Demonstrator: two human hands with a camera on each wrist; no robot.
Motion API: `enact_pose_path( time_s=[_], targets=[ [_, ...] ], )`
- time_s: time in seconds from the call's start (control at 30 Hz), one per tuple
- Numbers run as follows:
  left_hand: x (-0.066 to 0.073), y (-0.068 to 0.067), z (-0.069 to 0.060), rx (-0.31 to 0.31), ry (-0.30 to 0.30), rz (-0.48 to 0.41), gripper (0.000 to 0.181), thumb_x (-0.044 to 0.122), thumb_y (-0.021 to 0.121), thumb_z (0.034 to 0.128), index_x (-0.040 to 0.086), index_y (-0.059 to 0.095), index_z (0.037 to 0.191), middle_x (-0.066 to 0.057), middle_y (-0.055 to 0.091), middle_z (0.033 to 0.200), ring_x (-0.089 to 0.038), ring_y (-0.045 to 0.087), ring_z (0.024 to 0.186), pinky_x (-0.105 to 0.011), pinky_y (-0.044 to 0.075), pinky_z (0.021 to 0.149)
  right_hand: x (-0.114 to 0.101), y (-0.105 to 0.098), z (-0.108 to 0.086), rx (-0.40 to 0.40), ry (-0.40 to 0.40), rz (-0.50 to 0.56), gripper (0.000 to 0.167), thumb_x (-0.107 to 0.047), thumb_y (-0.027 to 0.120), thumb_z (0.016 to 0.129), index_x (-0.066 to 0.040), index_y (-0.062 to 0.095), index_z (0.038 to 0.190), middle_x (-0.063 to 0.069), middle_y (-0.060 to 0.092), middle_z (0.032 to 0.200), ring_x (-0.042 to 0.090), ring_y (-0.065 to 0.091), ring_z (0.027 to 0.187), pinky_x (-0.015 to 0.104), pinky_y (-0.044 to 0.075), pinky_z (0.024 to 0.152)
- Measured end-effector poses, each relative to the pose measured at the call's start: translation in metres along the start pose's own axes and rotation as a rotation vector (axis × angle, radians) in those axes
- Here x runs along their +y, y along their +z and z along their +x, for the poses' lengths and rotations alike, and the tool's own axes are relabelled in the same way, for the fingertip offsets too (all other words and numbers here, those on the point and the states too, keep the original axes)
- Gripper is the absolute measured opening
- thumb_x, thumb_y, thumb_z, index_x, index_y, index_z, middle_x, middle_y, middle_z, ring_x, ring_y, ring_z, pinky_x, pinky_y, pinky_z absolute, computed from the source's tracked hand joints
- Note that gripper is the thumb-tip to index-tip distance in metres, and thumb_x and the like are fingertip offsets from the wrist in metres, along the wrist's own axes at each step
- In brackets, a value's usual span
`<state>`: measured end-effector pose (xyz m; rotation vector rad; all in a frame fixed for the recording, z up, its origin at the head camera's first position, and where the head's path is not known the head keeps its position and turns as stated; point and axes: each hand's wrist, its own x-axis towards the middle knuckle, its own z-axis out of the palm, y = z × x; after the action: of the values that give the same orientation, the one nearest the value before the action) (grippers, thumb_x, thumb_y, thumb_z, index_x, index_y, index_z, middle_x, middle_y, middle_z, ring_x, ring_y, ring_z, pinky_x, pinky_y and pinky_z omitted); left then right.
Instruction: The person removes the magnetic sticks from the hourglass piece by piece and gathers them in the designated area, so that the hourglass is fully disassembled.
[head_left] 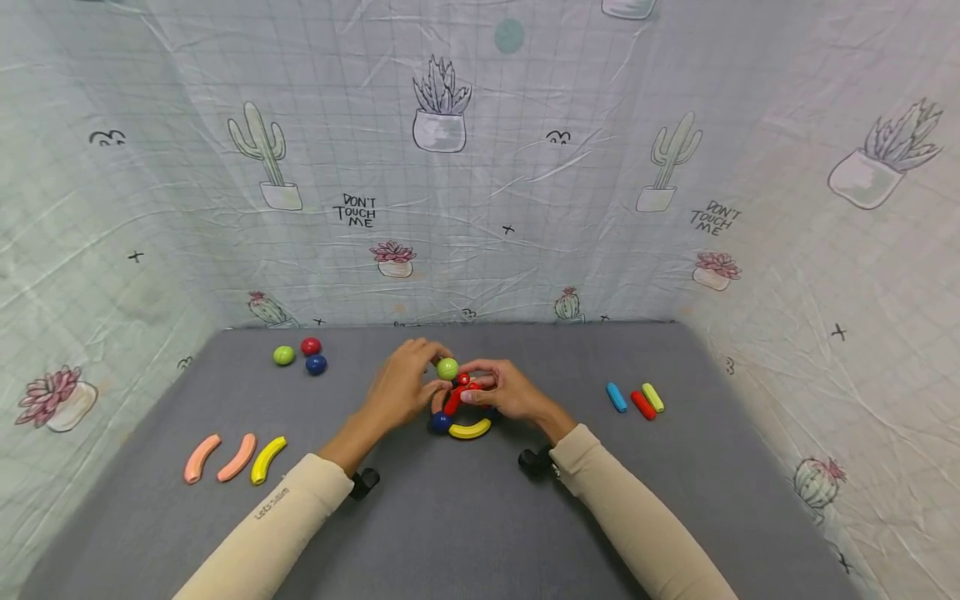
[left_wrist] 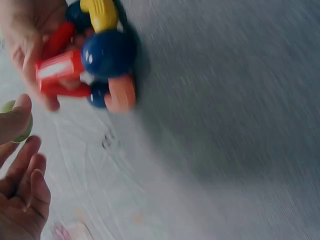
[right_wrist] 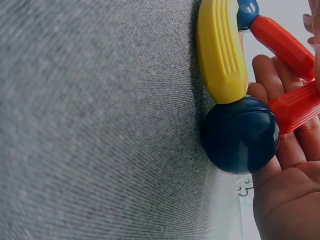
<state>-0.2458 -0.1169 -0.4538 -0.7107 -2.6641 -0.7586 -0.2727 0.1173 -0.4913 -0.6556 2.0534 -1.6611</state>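
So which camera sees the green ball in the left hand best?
The head view: the green ball shows almost whole there, held by the left hand. In the left wrist view, the thumb covers part of it; the right wrist view doesn't show it.

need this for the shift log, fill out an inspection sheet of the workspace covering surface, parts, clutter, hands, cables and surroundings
Surface: gray tabletop, fabric-like texture.
Job's things: assembly of navy balls, red rods, a curved yellow piece and a curved peach piece; a green ball is held off the tabletop.
Clutter: loose green, red and navy balls, two peach curves and one yellow curve at left; blue, red and yellow-green rods at right.
Hands: left hand pinches the green ball; right hand grips the assembly's red rods.
Cables: nothing seen.
Surroundings: wrinkled pale backdrop with printed potted plants.
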Motion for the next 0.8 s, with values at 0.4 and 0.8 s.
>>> enact_pose_path(
  time_s=[0.4, 0.8],
  targets=[
    [-0.063, -0.06, -0.029, -0.002, -0.178, 0.108, 0.042, 0.024, 0.083, 0.0944, 0.01, 0.072, 0.133, -0.013, 0.069, 0.117, -0.028, 0.064, 0.096, -0.045, 0.055, 0.077, -0.001, 0.002, -0.002, 0.007, 0.021, -0.028, 0.048, -0.012, 0.074, 0.1, -0.007, 0.062, 0.146, 0.018, 0.078, 0.122, 0.016, 0.077, 0.104, 0.035, 0.062, 0.093],
    [-0.147, -0.107, -0.055, -0.118, -0.328, 0.159, 0.04, 0.017, 0.08, 0.0946, 0.001, 0.07, 0.129, -0.023, 0.07, 0.118, -0.043, 0.066, 0.107, -0.059, 0.052, 0.088, -0.002, 0.003, -0.004, 0.005, 0.012, -0.018, 0.048, -0.012, 0.073, 0.101, -0.004, 0.061, 0.146, 0.017, 0.078, 0.123, 0.017, 0.077, 0.107, 0.038, 0.062, 0.096]
  ],
)
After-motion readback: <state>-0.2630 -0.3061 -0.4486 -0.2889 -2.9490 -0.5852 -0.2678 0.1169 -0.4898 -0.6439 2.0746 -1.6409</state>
